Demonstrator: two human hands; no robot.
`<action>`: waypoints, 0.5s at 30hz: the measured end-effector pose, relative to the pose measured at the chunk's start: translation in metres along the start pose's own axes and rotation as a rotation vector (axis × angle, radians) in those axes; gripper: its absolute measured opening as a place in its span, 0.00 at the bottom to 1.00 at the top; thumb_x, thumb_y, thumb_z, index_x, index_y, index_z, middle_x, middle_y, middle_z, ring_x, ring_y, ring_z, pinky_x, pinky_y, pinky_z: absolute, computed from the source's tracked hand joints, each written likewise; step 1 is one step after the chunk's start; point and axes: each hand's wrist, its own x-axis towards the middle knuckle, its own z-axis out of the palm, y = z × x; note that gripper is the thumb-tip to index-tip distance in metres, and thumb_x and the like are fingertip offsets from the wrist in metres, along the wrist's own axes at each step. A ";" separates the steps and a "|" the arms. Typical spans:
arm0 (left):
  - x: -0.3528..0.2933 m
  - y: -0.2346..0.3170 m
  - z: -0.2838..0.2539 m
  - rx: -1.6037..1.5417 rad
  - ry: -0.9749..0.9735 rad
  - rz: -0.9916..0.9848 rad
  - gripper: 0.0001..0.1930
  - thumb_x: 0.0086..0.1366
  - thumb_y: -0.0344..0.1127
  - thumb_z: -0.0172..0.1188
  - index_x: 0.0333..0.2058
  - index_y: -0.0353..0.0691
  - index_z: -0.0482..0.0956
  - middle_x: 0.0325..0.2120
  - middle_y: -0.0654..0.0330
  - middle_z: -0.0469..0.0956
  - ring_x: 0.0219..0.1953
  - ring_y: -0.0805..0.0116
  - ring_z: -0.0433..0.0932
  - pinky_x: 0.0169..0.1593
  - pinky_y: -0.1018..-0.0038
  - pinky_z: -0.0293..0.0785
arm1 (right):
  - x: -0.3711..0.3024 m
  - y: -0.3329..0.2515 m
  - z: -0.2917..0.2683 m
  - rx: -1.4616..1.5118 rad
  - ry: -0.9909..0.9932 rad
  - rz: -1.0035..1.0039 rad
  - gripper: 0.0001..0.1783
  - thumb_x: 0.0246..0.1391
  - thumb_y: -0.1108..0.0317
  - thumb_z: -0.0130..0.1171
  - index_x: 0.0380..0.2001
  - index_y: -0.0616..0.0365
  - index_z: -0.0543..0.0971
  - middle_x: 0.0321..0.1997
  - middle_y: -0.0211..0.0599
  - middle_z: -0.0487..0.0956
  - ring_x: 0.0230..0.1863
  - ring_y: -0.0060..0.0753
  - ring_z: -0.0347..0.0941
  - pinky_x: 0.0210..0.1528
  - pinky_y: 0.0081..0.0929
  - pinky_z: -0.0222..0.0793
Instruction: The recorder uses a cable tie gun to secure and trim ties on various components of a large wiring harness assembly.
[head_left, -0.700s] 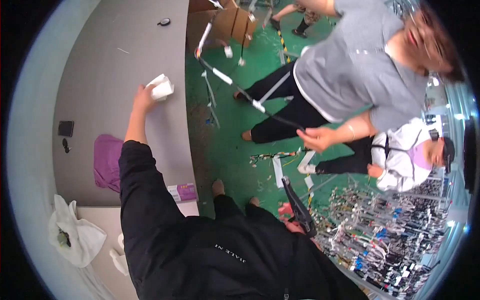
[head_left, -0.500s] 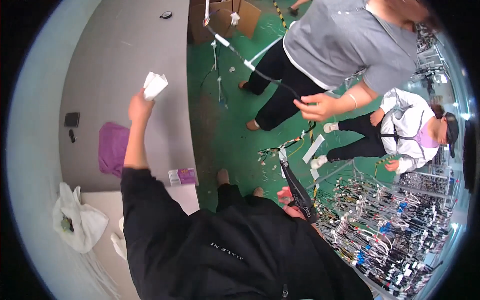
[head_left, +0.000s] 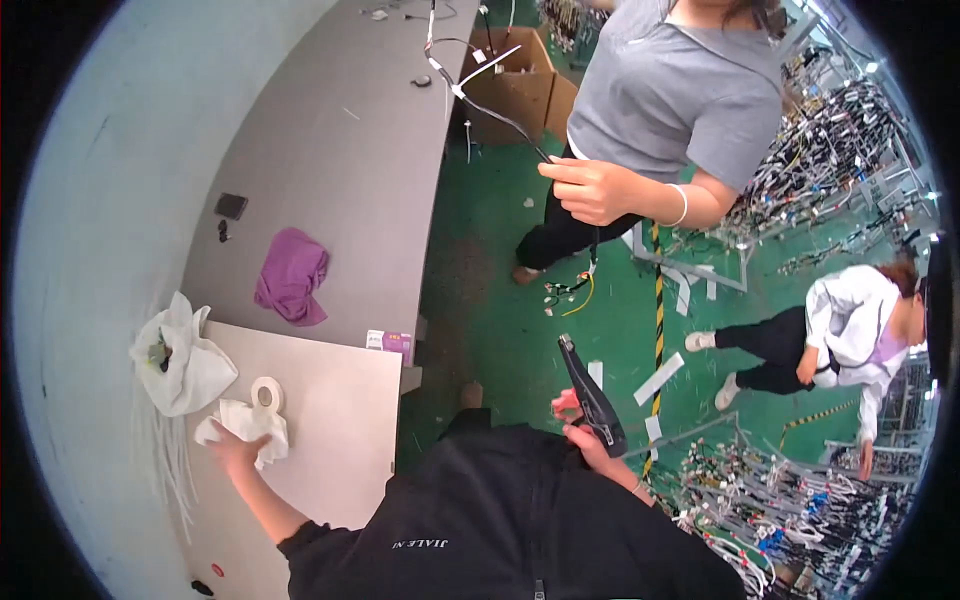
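My left hand rests at a crumpled white cloth or paper on the pale table, fingers and thumb spread apart over it. A roll of cream tape lies just beyond the crumpled piece. My right hand is closed round a black cable tie gun, whose narrow metal tip points up and away from me over the green floor. Part of its grip is hidden by my fingers.
A person in grey stands ahead, one hand holding a dark wire harness. Another in white is at the right. A purple cloth and small purple box lie on grey and pale tables. Harnesses hang at lower right.
My left hand has come back from the grey table to the pale one with the white piece. My view has shifted. The person in grey has raised the harness; my right hand keeps the tool.
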 end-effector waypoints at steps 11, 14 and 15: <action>-0.151 0.417 -0.230 -1.946 -1.323 0.662 0.40 0.72 0.48 0.55 0.65 0.21 0.46 0.59 0.33 0.67 0.60 0.41 0.71 0.67 0.50 0.64 | 0.002 -0.026 0.017 -0.071 -0.201 -0.232 0.29 0.56 0.80 0.62 0.61 0.60 0.68 0.58 0.37 0.75 0.62 0.32 0.71 0.67 0.34 0.65; -0.179 0.441 -0.213 -2.001 -1.436 0.668 0.18 0.73 0.34 0.48 0.55 0.27 0.64 0.47 0.44 0.78 0.48 0.46 0.80 0.60 0.45 0.70 | -0.002 -0.072 0.036 -0.247 -0.219 -0.187 0.26 0.57 0.79 0.58 0.60 0.60 0.69 0.58 0.40 0.75 0.60 0.31 0.71 0.67 0.34 0.64; -0.202 0.437 -0.200 -1.989 -1.400 0.645 0.17 0.74 0.31 0.45 0.57 0.29 0.64 0.42 0.48 0.79 0.45 0.50 0.81 0.55 0.47 0.75 | -0.005 -0.078 0.041 -0.181 -0.171 -0.143 0.23 0.55 0.79 0.55 0.56 0.60 0.71 0.56 0.40 0.76 0.60 0.31 0.71 0.66 0.35 0.63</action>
